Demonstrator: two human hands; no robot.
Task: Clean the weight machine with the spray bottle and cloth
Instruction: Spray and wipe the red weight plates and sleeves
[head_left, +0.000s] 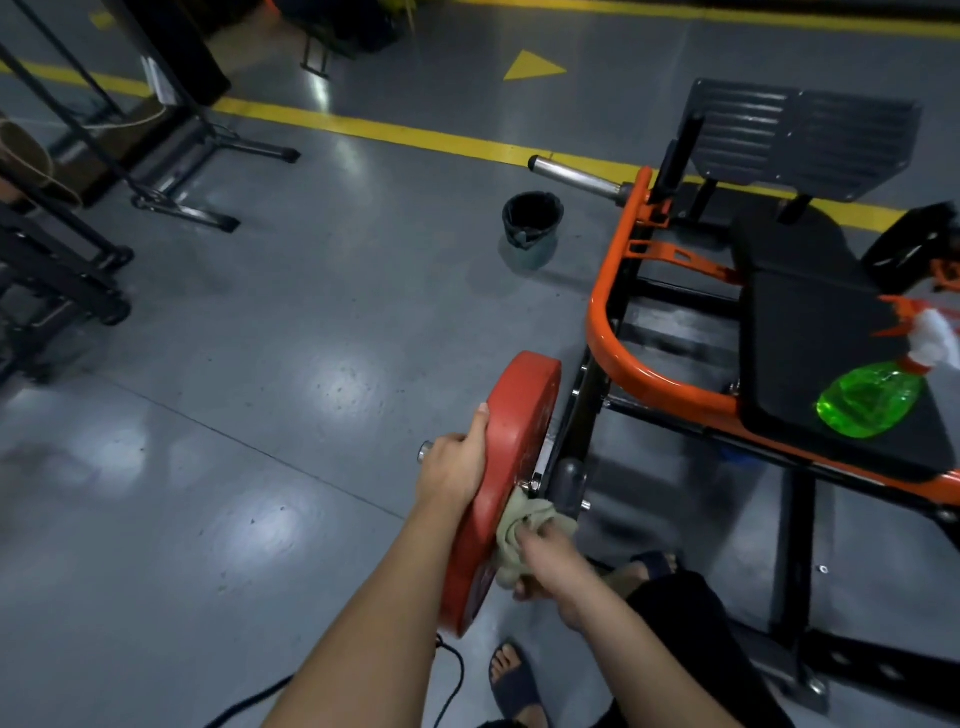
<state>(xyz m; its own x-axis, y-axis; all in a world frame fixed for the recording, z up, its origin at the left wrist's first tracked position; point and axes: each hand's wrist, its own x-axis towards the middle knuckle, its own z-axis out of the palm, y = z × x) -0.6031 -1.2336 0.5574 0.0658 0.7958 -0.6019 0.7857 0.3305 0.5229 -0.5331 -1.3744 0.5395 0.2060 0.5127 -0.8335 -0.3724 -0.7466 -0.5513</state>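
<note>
A red weight plate (511, 447) stands on edge on the machine's loading peg, low in the middle of the view. My left hand (457, 462) grips the plate's outer rim, thumb over the top. My right hand (550, 571) holds a crumpled beige cloth (519, 530) against the plate's inner face, near the black frame (582, 415). The orange and black weight machine (623, 353) spreads to the right. A green spray bottle (867, 402) with a white and orange trigger lies on its side on the black seat pad (810, 332).
A small bin (531, 228) lined with a black bag stands on the grey floor ahead. Other black equipment frames (171, 171) stand at the left. A chrome peg (571, 176) sticks out from the machine. Yellow floor lines (363, 127) cross the back. My sandalled feet and a black cable (452, 670) are below.
</note>
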